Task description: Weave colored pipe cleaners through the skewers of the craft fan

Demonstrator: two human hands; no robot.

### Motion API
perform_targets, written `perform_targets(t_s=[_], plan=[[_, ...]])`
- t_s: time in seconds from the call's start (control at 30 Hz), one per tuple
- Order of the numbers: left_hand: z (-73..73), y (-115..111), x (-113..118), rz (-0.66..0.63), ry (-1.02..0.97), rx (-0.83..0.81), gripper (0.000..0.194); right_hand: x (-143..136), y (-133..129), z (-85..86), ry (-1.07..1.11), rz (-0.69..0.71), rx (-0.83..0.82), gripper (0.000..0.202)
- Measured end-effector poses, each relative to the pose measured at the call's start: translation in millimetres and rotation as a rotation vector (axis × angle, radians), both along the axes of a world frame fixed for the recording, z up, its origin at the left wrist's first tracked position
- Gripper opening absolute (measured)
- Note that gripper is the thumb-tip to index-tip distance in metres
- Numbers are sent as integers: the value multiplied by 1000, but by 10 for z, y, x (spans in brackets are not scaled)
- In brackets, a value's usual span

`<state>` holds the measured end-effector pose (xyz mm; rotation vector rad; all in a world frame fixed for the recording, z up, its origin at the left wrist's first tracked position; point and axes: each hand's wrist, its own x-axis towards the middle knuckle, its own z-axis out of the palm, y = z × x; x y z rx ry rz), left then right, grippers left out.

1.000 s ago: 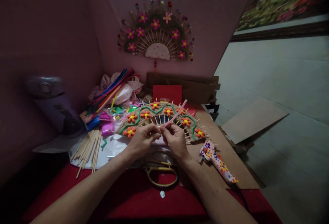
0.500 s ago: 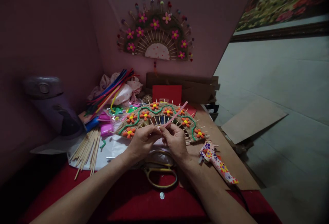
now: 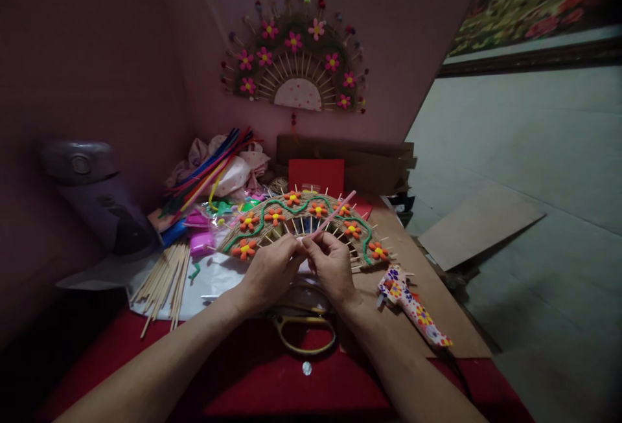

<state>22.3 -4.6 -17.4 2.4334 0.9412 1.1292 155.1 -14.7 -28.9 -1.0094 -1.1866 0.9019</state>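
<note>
Both my hands meet over the near edge of a half-round jute fan (image 3: 272, 232) that lies flat on the table, set with orange flowers, a wavy green line and wooden sticks. My left hand (image 3: 269, 271) and my right hand (image 3: 333, 264) pinch the near end of a pink pipe cleaner (image 3: 335, 214), which slants up and to the right over the fan. Just below my hands, partly hidden by them, lie gold-handled scissors (image 3: 304, 335).
A flower-patterned glue gun (image 3: 413, 306) lies at the right on a cardboard sheet. Bamboo sticks (image 3: 162, 280), coloured pipe cleaners (image 3: 208, 170) and a purple appliance (image 3: 97, 196) fill the left. A finished fan (image 3: 296, 57) hangs on the pink backboard. Red cloth (image 3: 243, 377) covers the front.
Almost nothing: my fingers shift slightly on the pipe cleaner's end and the view drifts a little; the fan and tools stay put.
</note>
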Motion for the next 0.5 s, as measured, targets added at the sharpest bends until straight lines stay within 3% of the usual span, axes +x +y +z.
perform_targets(t_s=[0.27, 0.5], plan=[[-38, -8, -20, 29, 17, 8, 11, 68, -36, 75, -138, -258, 132, 24], [-94, -32, -11, -15, 508, 135, 15, 94, -16, 68, -130, -295, 138, 23]])
